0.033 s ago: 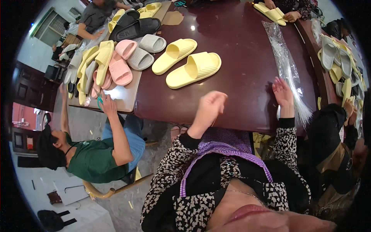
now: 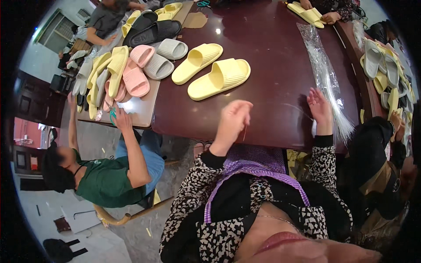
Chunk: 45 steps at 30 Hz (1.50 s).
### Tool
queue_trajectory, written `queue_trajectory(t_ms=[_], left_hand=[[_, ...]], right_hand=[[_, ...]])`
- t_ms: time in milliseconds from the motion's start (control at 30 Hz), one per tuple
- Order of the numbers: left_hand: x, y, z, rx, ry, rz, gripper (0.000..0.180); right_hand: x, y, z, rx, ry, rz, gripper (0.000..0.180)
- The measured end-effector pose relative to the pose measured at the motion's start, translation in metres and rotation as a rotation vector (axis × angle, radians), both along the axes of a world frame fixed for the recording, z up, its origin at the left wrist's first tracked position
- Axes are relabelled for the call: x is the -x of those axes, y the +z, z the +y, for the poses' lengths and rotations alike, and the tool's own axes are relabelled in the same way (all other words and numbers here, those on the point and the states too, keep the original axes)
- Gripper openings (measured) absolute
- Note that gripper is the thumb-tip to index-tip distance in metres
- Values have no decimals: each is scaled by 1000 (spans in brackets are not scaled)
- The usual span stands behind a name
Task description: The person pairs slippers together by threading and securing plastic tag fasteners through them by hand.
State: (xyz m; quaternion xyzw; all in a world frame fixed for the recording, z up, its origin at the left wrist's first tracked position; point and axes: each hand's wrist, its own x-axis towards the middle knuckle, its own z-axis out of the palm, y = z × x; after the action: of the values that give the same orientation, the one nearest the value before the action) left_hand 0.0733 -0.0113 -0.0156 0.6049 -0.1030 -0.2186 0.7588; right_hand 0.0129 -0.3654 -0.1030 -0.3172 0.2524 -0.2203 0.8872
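Note:
My left hand is raised over the near table edge with its fingers pinched together. A thin pale strand hangs below those fingers. My right hand, palm up with fingers loosely curled and apart, is beside a clear plastic bag holding a bundle of thin whitish strands. Another faint thin strand shows just left of that hand; whether the hand holds it is unclear. Beyond my left hand, a pair of yellow slippers, the nearer slipper and the farther slipper, lies on the table.
Pink slippers, grey slippers and black slippers crowd the left side. A person in green there holds teal-handled scissors. Another person's hands touch a yellow slipper at the far right. More slippers are piled right.
My left hand has shifted slightly left and turned, its fingers pointing more to the right. A thin strand now shows near my right hand, which has barely moved.

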Motion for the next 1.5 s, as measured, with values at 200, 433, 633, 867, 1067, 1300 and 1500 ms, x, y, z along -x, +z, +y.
queue_trajectory(t_ms=[200,433,633,867,1067,1300,1500], left_hand=[[-24,1,17,368,146,310,14],[-14,0,21,266,-26,391,15],[-18,8,26,25,-286,265,17],[-152,-26,63,-773,283,-1029,40],[-219,-46,35,-1216,225,-927,35],[-186,-56,-39,-1199,74,-768,21],[-131,-42,-64,-1056,34,-775,27]], right_hand=[[13,50,108,753,87,-41,17],[-9,102,176,1867,98,-454,30],[-34,91,169,1921,279,-586,28],[-50,74,147,1409,67,-359,8],[-52,68,116,685,-21,-327,7],[-47,62,104,427,4,-305,7],[-59,65,97,399,-26,-339,9]])
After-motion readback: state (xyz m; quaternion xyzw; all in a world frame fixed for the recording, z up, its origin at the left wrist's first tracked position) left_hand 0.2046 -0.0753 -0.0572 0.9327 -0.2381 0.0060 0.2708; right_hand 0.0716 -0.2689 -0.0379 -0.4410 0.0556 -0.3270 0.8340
